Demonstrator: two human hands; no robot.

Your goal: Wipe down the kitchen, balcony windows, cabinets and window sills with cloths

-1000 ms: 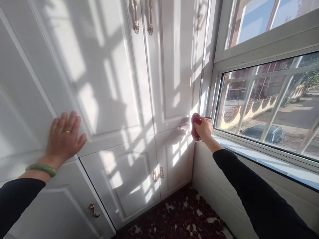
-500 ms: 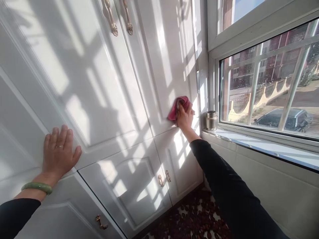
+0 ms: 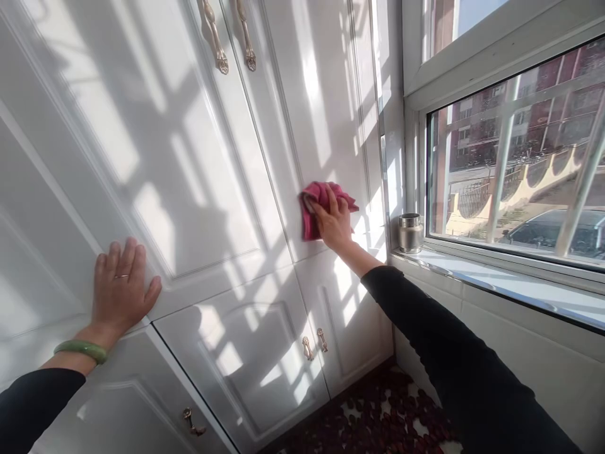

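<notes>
My right hand (image 3: 336, 221) grips a crumpled dark-pink cloth (image 3: 312, 217) and presses it on the lower part of a tall white cabinet door (image 3: 321, 126), close to the seam with the door on its left. Some of the cloth bunches out above and beside my fingers. Flat on the cabinet front at the left lies my left hand (image 3: 121, 287), fingers stretched out and holding nothing. It wears a ring, and a green bangle (image 3: 81, 349) circles that wrist.
Ornate gold handles (image 3: 216, 38) stick out from the upper doors, and smaller ones (image 3: 307, 348) from the lower doors. A metal jar (image 3: 410, 233) stands on the windowsill (image 3: 491, 275) at right, beside a barred window. Dark reddish pieces (image 3: 378, 410) cover the floor below.
My right hand has slid the cloth left across the door, and the cloth now looks more spread out. The left hand stays flat on the cabinet. The whole view has shifted slightly.
</notes>
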